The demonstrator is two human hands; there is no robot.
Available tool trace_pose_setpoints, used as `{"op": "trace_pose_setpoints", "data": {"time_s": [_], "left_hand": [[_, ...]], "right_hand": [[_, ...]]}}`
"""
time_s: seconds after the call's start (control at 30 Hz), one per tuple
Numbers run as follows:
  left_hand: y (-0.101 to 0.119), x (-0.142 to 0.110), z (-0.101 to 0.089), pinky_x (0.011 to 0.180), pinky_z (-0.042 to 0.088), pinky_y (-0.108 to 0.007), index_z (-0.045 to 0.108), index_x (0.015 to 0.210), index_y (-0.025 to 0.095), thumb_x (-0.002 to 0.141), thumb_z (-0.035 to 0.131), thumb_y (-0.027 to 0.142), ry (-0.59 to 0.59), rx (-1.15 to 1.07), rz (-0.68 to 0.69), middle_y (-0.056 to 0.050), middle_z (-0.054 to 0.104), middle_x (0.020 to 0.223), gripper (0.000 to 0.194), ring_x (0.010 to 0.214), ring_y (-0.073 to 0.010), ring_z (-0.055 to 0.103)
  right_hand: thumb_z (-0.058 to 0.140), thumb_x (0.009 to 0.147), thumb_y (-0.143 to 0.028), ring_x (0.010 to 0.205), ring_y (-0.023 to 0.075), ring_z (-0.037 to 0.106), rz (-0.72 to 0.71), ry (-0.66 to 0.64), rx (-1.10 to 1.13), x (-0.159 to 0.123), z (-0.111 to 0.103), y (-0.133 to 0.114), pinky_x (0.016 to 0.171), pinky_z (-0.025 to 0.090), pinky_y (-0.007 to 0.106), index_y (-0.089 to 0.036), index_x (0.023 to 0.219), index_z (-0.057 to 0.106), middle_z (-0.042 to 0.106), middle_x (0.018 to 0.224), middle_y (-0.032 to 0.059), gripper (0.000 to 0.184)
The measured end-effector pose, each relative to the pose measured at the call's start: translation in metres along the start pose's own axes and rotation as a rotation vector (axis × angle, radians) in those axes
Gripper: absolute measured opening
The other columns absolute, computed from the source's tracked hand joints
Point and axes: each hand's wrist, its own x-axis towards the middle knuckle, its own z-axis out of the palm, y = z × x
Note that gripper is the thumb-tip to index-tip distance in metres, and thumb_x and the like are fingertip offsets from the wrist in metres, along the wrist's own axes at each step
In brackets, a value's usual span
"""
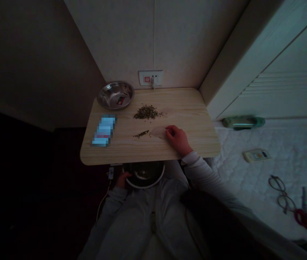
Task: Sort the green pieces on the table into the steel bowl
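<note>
My left hand (122, 179) grips the left rim of a bowl (144, 186) with a pale edge and dark inside, held at my lap under the table's front edge. Over the right half of the small wooden table (126, 150), my right hand (179, 139) has its fingers curled in a pinch; what they hold is too small to make out. A faint pale, translucent patch (158, 132) lies at its fingertips. Left of that is a short line of small dark green grains (142, 134). A larger pile of the grains (146, 112) is behind it.
A shiny metal bowl (115, 94) stands at the table's back left, with a lit phone (103, 130) before it. A wall socket (150, 78) holds a plug. On the bed to the right lie a green bottle (243, 122), a small pale device (256, 155), glasses (282, 194) and red-handled scissors (305, 219).
</note>
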Motion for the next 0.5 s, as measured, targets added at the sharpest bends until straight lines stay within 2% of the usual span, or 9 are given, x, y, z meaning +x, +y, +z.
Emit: {"op": "trace_pose_setpoints", "data": {"time_s": [0.27, 0.37, 0.5], "left_hand": [[0.0017, 0.0018, -0.0006, 0.049, 0.039, -0.028, 0.054, 0.036, 0.016, 0.038, 0.052, 0.009, -0.018, 0.033, -0.007, 0.001, 0.054, 0.039, 0.008, 0.044, -0.0134, 0.048], [0.0041, -0.0004, 0.0004, 0.051, 0.039, -0.029, 0.051, 0.033, 0.017, 0.038, 0.052, 0.008, 0.001, 0.023, -0.026, 0.0, 0.052, 0.036, 0.01, 0.046, -0.0156, 0.05], [0.0095, -0.0064, 0.0038, 0.053, 0.04, -0.03, 0.055, 0.039, 0.018, 0.037, 0.052, 0.006, -0.02, 0.012, -0.001, 0.001, 0.051, 0.036, 0.013, 0.052, -0.0184, 0.053]], "right_hand": [[0.042, 0.072, -0.027, 0.052, 0.0111, 0.05, 0.016, 0.014, -0.031, 0.0037, 0.0045, -0.0044, 0.051, 0.034, 0.021, -0.016, 0.086, 0.055, 0.057, 0.058, 0.0004, 0.022], [0.043, 0.072, -0.026, 0.051, 0.0101, 0.049, -0.025, -0.022, -0.007, 0.0023, 0.0048, -0.0057, 0.052, 0.035, 0.02, -0.016, 0.085, 0.055, 0.057, 0.058, -0.0001, 0.021], [0.043, 0.072, -0.026, 0.051, 0.0094, 0.049, -0.039, -0.023, 0.011, 0.0012, 0.0047, -0.0056, 0.052, 0.035, 0.02, -0.016, 0.084, 0.055, 0.057, 0.058, -0.0005, 0.02]]}}
